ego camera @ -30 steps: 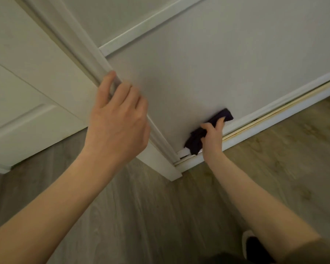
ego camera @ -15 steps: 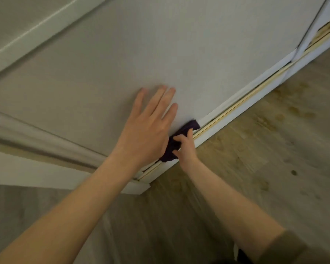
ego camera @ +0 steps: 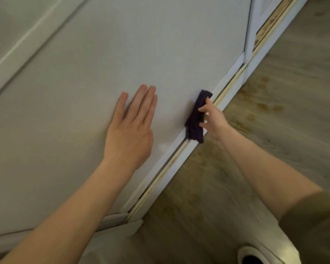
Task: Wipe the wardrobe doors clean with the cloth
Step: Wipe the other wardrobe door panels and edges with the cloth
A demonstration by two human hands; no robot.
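Wiping hand: the right hand (ego camera: 213, 119), just right of the frame's centre, grips the cloth, and its fingers (ego camera: 203, 109) are curled onto the right edge of the fabric.
Cloth: the dark purple cloth (ego camera: 195, 122) is bunched into a long fold and pressed against the foot of the wardrobe door. Its upper end sits on the door panel. Its lower end crosses the bottom rail and reaches the plinth.
Bracing hand: the left hand (ego camera: 131, 134) lies flat on the door panel at the centre of the frame. Its fingers are straight and close together, point toward the upper right and hold nothing. It is near the cloth but apart from it.
Wardrobe door: the pale grey-white wardrobe door (ego camera: 141, 44) fills the upper left and centre. A raised strip (ego camera: 27, 40) runs diagonally across the upper left.
Bottom rail: the white bottom rail (ego camera: 229, 75) edges the door from lower centre to upper right.
Track: the yellowish track (ego camera: 160, 178) lies between the rail and the white plinth (ego camera: 179, 165).
Second door: a narrow slice of a second door (ego camera: 259, 8) shows at the upper right.
Floor: the wood-look floor (ego camera: 274, 111) takes the right half, with brownish blotches beside the plinth.
Sleeve: an olive-brown sleeve (ego camera: 316, 221) is at the lower right, and both forearms are bare.
Shoe: a shoe (ego camera: 255, 254), white-rimmed with a dark opening, sits at the bottom edge.
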